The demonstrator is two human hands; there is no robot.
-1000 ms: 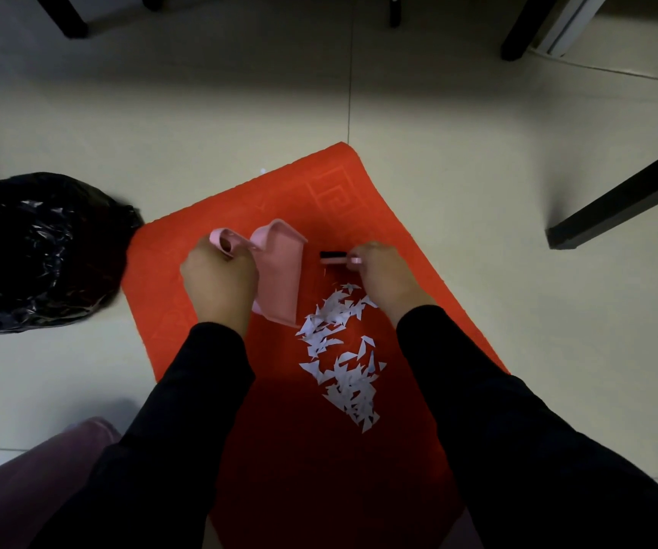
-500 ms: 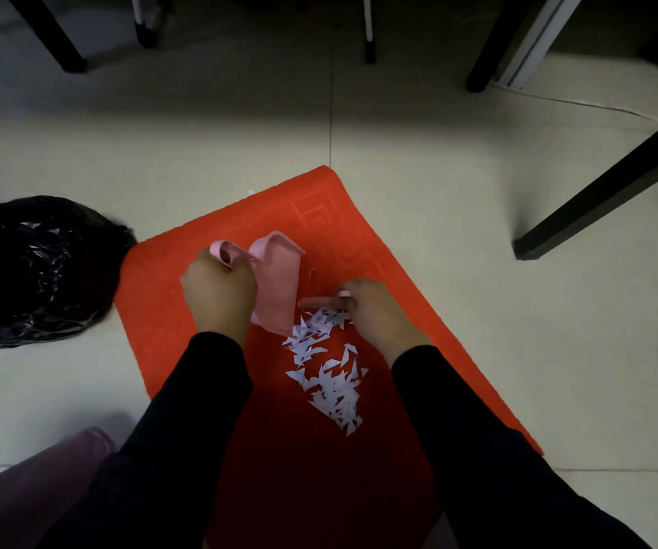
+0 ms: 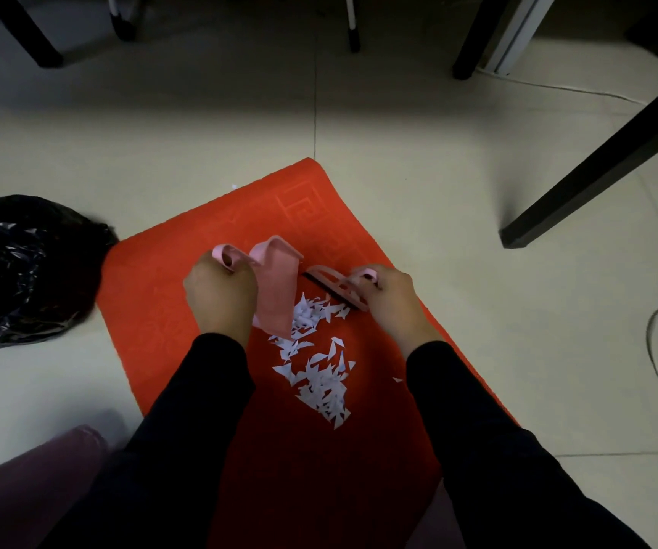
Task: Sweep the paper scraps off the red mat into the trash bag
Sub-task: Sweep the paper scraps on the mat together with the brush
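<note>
On mat (image 3: 168, 279) centre: L hand (image 3: 220, 295) grips pan (image 3: 277, 287) tilted, lip at scraps (image 3: 315, 362). R hand (image 3: 392, 295) grips brush (image 3: 335, 287) at 12 o'clock of pile, prob. to rake inward. Bag (image 3: 22, 267) at 9 o'clock, off mat.

The pink brush (image 3: 335, 286), largely hidden under the right hand (image 3: 392, 301) half a second earlier, is now raised into view at the far edge of the paper scraps (image 3: 315, 358), its dark bristle strip turned toward the pink dustpan (image 3: 277, 289).
</note>
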